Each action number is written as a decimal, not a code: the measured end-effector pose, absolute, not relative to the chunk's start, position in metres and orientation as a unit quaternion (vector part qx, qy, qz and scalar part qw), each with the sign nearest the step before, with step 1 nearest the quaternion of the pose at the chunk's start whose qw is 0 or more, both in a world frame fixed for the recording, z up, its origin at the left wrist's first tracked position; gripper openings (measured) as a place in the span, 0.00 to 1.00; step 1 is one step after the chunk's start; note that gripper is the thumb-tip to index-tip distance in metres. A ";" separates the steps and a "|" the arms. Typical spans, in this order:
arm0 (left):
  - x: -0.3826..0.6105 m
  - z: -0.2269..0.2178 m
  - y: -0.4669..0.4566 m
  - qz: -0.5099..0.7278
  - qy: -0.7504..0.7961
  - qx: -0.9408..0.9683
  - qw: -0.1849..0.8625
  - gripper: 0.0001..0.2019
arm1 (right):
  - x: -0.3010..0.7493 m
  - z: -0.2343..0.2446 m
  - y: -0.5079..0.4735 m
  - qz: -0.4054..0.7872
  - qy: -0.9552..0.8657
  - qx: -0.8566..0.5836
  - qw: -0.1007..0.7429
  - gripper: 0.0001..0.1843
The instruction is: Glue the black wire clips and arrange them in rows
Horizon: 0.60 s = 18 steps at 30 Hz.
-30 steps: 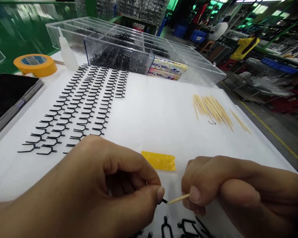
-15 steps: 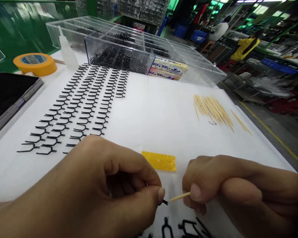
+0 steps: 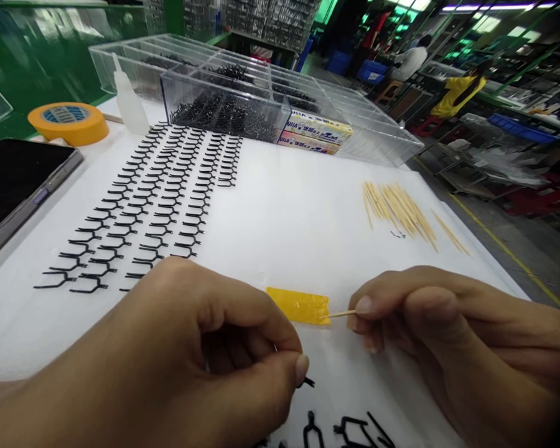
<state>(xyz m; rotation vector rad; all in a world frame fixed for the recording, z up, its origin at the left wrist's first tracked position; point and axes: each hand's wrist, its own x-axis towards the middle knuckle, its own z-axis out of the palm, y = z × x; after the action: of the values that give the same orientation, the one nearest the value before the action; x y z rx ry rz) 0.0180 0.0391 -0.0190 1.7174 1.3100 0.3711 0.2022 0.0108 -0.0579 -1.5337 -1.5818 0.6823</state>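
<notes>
Between thumb and forefinger, my left hand (image 3: 205, 348) pinches a small black forked part (image 3: 310, 382); only its tip shows past the thumb. My right hand (image 3: 429, 336) grips a wooden toothpick (image 3: 341, 313), whose point reaches the right end of a yellow tape strip (image 3: 298, 305) on the white work surface. Below my hands lie several loose black forked parts (image 3: 312, 429), partly cut off by the frame's lower edge. More of these parts stand in slanting rows (image 3: 158, 211) to the left, some hidden behind my left hand.
Toothpicks (image 3: 399, 208) lie in a pile at the right. Behind stands a clear divided box (image 3: 224, 112) holding many black parts, with small printed boxes (image 3: 315, 132) against it. A squeeze bottle (image 3: 129, 102), a tape roll (image 3: 68, 122) and a phone (image 3: 23, 180) sit at the left.
My right hand has moved up and away from the part in my left hand, bringing the toothpick's point to the yellow tape. My left hand has stayed almost still.
</notes>
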 end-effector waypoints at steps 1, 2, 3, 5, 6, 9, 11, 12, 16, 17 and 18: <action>0.018 -0.019 0.039 0.150 0.531 0.698 0.456 0.08 | 0.203 -0.058 0.011 0.271 -0.636 -0.601 0.400 0.14; 0.018 -0.019 0.039 0.150 0.531 0.698 0.456 0.08 | 0.204 -0.057 0.012 0.273 -0.644 -0.596 0.394 0.13; 0.018 -0.019 0.040 0.149 0.531 0.698 0.456 0.08 | 0.204 -0.057 0.012 0.276 -0.650 -0.594 0.387 0.12; 0.018 -0.019 0.041 0.150 0.531 0.695 0.462 0.08 | 0.204 -0.055 0.013 0.280 -0.656 -0.591 0.377 0.12; 0.017 -0.020 0.041 0.151 0.530 0.693 0.465 0.08 | 0.203 -0.055 0.014 0.279 -0.660 -0.589 0.374 0.12; 0.016 -0.021 0.042 0.149 0.526 0.691 0.473 0.08 | 0.202 -0.053 0.016 0.267 -0.673 -0.584 0.367 0.12; 0.015 -0.021 0.042 0.151 0.523 0.689 0.478 0.08 | 0.200 -0.052 0.017 0.259 -0.681 -0.581 0.364 0.13; 0.014 -0.021 0.041 0.152 0.522 0.688 0.481 0.08 | 0.199 -0.052 0.018 0.255 -0.683 -0.580 0.364 0.13; 0.014 -0.020 0.042 0.146 0.520 0.685 0.489 0.08 | 0.197 -0.051 0.018 0.256 -0.685 -0.582 0.356 0.13; 0.015 -0.019 0.042 0.145 0.520 0.684 0.490 0.08 | 0.197 -0.051 0.017 0.256 -0.686 -0.580 0.357 0.13; 0.015 -0.019 0.042 0.143 0.520 0.684 0.491 0.08 | 0.197 -0.052 0.017 0.257 -0.685 -0.581 0.357 0.13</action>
<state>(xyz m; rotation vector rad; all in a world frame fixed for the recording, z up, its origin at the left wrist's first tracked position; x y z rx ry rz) 0.0149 0.0421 -0.0190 1.6608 1.2634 0.3483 0.1968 0.0171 -0.0515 -1.4999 -1.7682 0.6624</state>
